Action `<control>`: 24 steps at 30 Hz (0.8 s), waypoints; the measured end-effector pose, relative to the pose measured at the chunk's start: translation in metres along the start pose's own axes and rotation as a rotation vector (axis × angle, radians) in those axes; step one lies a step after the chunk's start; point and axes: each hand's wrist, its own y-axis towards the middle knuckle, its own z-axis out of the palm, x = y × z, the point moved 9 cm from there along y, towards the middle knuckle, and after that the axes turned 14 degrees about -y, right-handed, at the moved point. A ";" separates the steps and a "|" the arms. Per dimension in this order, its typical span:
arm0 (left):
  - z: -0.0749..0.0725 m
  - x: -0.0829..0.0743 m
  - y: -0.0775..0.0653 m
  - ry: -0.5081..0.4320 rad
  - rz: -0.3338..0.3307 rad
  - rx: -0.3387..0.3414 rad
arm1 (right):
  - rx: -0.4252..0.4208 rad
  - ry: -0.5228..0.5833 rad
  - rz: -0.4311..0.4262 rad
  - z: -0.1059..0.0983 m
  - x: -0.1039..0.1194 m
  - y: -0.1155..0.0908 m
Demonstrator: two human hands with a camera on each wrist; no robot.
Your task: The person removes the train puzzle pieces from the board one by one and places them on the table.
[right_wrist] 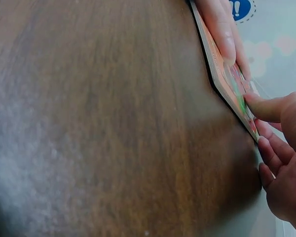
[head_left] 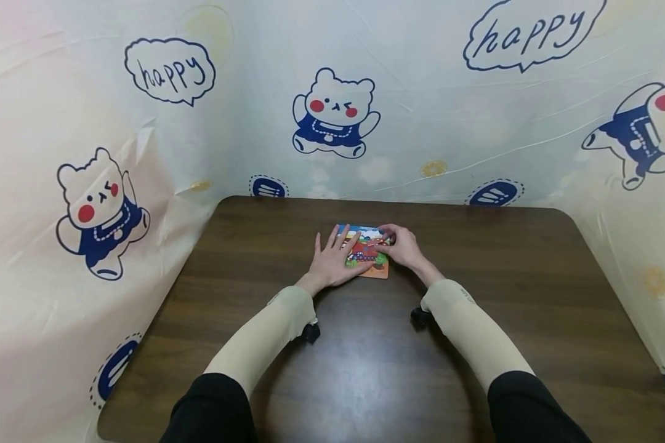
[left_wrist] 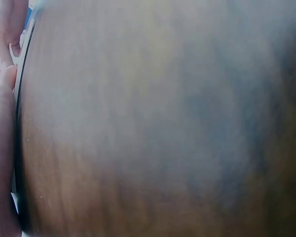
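Observation:
A small colourful picture puzzle board (head_left: 381, 271) lies flat near the back middle of the table, with blue at its top edge, red in the middle and orange at its near edge. My left hand (head_left: 332, 261) rests on its left part with fingers spread, covering much of the picture. At the right side my right hand (head_left: 404, 247) has its fingers bent and pinches a small red puzzle piece (head_left: 375, 242) between thumb and forefinger, over the board. In the right wrist view the right thumb (right_wrist: 266, 107) reaches over the board's face, and other fingertips touch its edge.
The brown wooden table (head_left: 360, 357) extends around the board, with rounded back corners. Behind and beside it hangs a pale cloth (head_left: 421, 111) printed with bears. Small black devices (head_left: 310, 332) sit under both wrists.

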 end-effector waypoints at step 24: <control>-0.003 -0.001 -0.001 -0.012 0.003 0.000 | 0.074 -0.083 -0.023 0.003 0.006 0.008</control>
